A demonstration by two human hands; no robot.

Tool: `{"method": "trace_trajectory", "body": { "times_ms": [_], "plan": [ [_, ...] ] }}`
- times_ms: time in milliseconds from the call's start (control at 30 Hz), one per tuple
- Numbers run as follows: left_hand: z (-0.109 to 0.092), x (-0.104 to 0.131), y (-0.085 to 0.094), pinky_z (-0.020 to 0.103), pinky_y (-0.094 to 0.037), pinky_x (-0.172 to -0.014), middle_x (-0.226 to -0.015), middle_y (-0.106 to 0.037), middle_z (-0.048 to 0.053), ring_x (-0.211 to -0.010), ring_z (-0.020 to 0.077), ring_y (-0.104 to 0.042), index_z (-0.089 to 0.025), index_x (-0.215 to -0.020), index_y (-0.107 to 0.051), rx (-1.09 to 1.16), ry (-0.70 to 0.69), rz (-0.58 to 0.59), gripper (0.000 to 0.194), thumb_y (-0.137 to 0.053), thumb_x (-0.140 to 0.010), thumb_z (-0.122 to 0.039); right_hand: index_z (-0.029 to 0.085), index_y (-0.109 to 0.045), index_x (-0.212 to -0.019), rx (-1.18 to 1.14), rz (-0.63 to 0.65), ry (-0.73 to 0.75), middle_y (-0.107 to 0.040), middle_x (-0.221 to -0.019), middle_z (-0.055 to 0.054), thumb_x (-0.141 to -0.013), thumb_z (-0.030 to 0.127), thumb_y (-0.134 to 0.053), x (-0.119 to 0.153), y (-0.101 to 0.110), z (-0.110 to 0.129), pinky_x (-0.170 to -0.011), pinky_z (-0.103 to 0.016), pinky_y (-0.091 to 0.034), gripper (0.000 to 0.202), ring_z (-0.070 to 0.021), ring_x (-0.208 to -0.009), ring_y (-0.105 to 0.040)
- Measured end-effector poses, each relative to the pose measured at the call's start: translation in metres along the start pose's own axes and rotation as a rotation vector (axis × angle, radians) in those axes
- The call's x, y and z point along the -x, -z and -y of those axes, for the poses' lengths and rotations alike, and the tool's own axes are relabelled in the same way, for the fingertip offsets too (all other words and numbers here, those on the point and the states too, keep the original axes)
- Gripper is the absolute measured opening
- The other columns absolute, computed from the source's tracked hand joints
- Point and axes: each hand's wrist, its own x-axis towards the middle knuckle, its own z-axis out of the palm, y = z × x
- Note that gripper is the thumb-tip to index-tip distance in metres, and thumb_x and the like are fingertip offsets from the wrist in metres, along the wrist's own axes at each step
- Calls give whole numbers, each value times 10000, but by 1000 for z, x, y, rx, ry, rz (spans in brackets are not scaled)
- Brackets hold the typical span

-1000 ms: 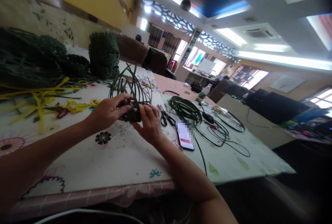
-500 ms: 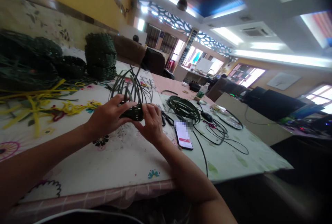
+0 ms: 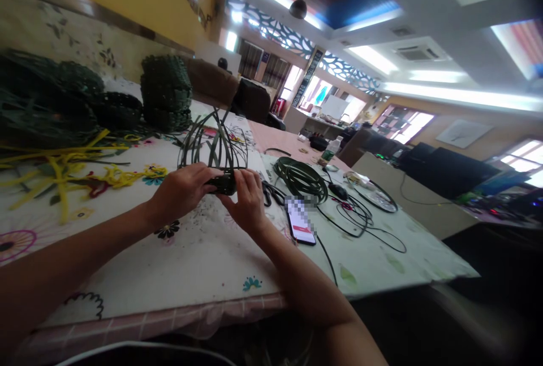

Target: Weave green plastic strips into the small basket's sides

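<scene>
A small, partly woven basket [image 3: 223,183] of dark green strips is between my two hands over the white flowered tablecloth. Its loose strips [image 3: 212,140] stand up from the woven part and arch inward to a peak. My left hand [image 3: 182,188] grips the basket's left side, fingers bent round the weave. On the right side, my right hand [image 3: 247,196] is closed on the basket, with its thumb low at the near face. Part of the weave is hidden by my fingers. Scissors [image 3: 271,192] with dark handles lie just right of my right hand.
A coil of green strip [image 3: 299,176], a phone [image 3: 300,220], a computer mouse [image 3: 338,190] and a bottle [image 3: 331,150] lie or stand to the right. Finished-looking green baskets [image 3: 165,91] are stacked at the back left, with yellow strips [image 3: 59,171] before them.
My left hand's fingers have drawn in from spread across the basket to bent at its left side. The upright strips show more openly. My right hand has barely shifted.
</scene>
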Motion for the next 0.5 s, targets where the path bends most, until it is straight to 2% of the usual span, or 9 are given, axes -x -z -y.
{"method": "trace_trajectory", "body": {
  "times_ms": [67, 267, 400, 500],
  "plan": [
    [1, 1, -1, 324, -512, -795, -975, -723, 82, -879, 223, -674, -208, -1169, -714, -18, -42, -13, 227, -571, -996, -241, 147, -589, -1327, 13, -18, 8, -663, -1149, -178, -978, 405, -659, 0, -1, 1, -1038, -518, -519, 440, -320, -1135, -591],
    [13, 5, -7, 272, -448, -634, -830, -628, 29, -714, 174, -597, -203, -1083, -692, -92, -252, -130, 147, -557, -1028, -192, 131, -597, -1237, 104, -86, 51, -679, -1081, -161, -983, 475, -642, 5, -6, 1, -951, -465, -532, 431, -289, -1020, -610],
    [22, 6, -8, 240, -472, -660, -846, -607, 7, -706, 143, -587, -210, -1135, -657, -46, -319, -168, 133, -569, -1040, -177, 134, -565, -1281, 164, -87, 101, -687, -1191, -177, -1013, 472, -603, 5, -6, 2, -1026, -445, -472, 433, -305, -1173, -609],
    [25, 6, -7, 215, -459, -635, -824, -571, -12, -675, 121, -562, -213, -1129, -646, -2, -356, -188, 107, -587, -1044, -185, 119, -542, -1305, 164, -107, 150, -708, -1159, -167, -1045, 420, -569, 6, -3, 4, -1025, -412, -443, 398, -283, -1174, -628]
  ]
}}
